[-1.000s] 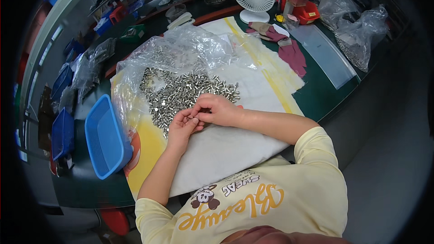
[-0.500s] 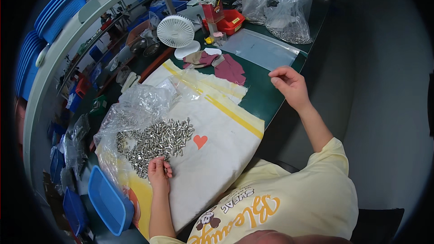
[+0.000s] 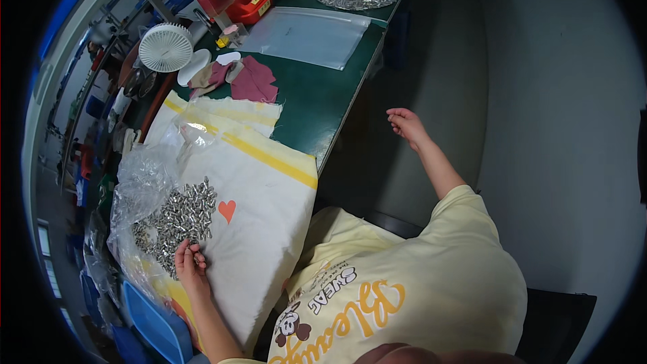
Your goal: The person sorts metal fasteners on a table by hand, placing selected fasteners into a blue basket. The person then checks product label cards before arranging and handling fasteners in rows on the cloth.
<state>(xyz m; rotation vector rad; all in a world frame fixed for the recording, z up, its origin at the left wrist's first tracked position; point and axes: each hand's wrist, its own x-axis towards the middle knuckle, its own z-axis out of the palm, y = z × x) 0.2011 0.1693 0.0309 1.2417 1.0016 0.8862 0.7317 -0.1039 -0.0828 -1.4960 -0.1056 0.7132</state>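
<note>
Metal parts (image 3: 182,212) heaped on white cloth (image 3: 259,216), toward eight o'clock. My left hand (image 3: 191,264) half-curls at the heap's five-o'clock edge; my right hand (image 3: 407,125), fingers drawn nearly together, is out at two. Can't tell if either holds anything.

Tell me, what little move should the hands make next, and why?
Perhaps move the right hand in over the white cloth: it is out past the green table's edge, while the left hand is by the pile of small metal pieces.
</note>
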